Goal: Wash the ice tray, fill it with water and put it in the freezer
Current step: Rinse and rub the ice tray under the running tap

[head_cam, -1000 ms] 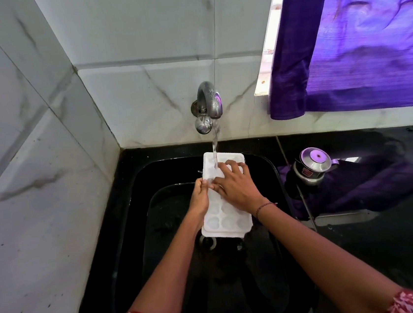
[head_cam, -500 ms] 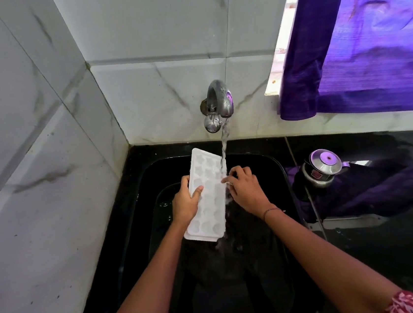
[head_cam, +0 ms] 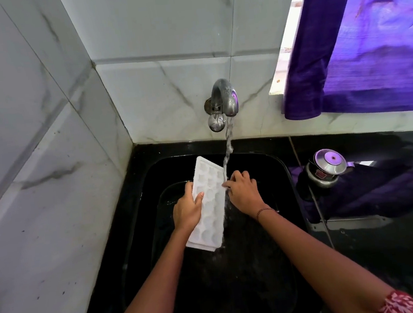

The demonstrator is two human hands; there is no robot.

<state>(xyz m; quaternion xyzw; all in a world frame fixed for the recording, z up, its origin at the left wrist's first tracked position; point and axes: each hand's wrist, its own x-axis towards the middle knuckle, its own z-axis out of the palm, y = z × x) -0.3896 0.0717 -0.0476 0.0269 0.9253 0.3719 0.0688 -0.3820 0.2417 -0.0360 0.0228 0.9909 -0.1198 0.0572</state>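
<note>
Here the left hand (head_cam: 188, 210) clamps the tilted ice tray (head_cam: 209, 205) while the right hand's (head_cam: 244, 193) loosely curled fingers (head_cam: 229, 183) touch its edge; rinsing well means sweeping every cup beneath the tap (head_cam: 224, 100) stream.

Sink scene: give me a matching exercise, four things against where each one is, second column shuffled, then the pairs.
Things:
1. ice tray
2. tap
3. curtain
4. steel pot

Places:
A. hanging at the window, upper right
B. held tilted over the black sink by the left hand, the right hand at its other edge
C. on the dark counter right of the sink
D. on the tiled wall, water running

Pairs: 1-B, 2-D, 3-A, 4-C
</note>
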